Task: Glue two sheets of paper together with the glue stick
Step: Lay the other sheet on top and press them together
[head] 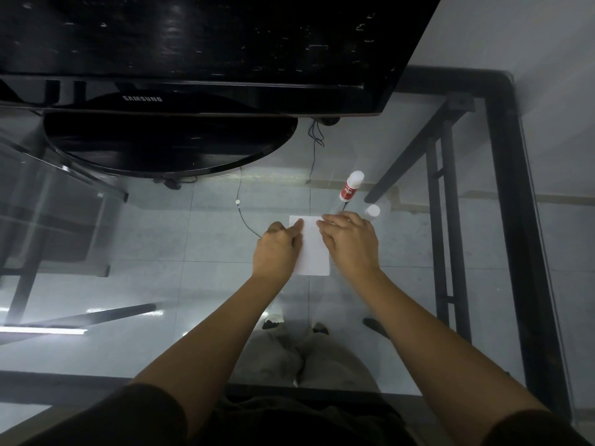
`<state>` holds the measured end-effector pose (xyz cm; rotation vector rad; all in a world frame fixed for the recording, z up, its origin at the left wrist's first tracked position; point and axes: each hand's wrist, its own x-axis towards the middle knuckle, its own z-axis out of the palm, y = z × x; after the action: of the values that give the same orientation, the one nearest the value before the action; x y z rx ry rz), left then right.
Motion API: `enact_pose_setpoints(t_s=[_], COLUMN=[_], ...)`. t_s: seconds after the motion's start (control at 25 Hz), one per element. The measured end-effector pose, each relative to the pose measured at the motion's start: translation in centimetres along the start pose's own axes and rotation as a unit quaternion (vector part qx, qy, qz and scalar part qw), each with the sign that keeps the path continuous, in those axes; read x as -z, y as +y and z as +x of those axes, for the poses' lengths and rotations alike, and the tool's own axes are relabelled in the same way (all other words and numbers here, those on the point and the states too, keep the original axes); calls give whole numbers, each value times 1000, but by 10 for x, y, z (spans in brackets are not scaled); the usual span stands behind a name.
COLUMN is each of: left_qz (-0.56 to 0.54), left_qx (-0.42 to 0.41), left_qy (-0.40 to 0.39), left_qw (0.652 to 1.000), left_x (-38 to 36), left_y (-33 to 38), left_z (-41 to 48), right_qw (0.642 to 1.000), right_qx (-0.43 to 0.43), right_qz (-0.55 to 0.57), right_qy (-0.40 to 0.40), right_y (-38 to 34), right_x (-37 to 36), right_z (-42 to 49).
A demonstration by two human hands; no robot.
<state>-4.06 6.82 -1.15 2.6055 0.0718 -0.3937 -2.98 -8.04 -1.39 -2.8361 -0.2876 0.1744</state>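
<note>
Pressing down on a white paper sheet [314, 249] with both hands, the person works at a glass tabletop [161, 239] with a black frame. Left hand [277, 251] sits on the sheet's left edge, fingers curled in, index finger extended flat across the top-left corner. Right hand [351, 241] lies palm-down on the right edge, fingers spread loosely and flat, gripping nothing. Whether it is one sheet or two stacked cannot be told; only one white rectangle is visible.

Glue stick [351, 186], red label on a white body, stands tilted on the glass just beyond the paper's far right corner, apart from both hands. A small white cap [373, 210] lies near it, just beside the right hand's fingertips.

Samsung monitor [193, 53] on its round black base [167, 143] occupies the far left of the table. A thin black cable [244, 217] runs from it toward the left hand. Tiled floor and the person's feet show through the glass.
</note>
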Motion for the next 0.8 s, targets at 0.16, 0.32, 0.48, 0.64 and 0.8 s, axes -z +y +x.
enact_pose_setpoints(t_s=[0.16,0.32,0.48,0.64,0.8], left_qz=[112,203,261,288,269], left_qx=[-56,-102,-153,-244,-336], left_qy=[-6,-3,-55,-52,-36], left_qw=[992,974,952,925,902], left_x=[5,9,16,13,24], left_y=[-13,-33,-46,-54,-56], left_z=[-1,-1,-4,-39,-27], right_qw=[995,989,988,988,987], right_qx=[17,5,-3,-8,-7], right_qz=[-36,-56,-76,-71,-75], right_qy=[-87,-133,-134,-139,-139], right_y=[11,16,15,13,13], right_x=[-1,-3,-3,-3,-3], right_z=[-14,-19,-19,-18,-19])
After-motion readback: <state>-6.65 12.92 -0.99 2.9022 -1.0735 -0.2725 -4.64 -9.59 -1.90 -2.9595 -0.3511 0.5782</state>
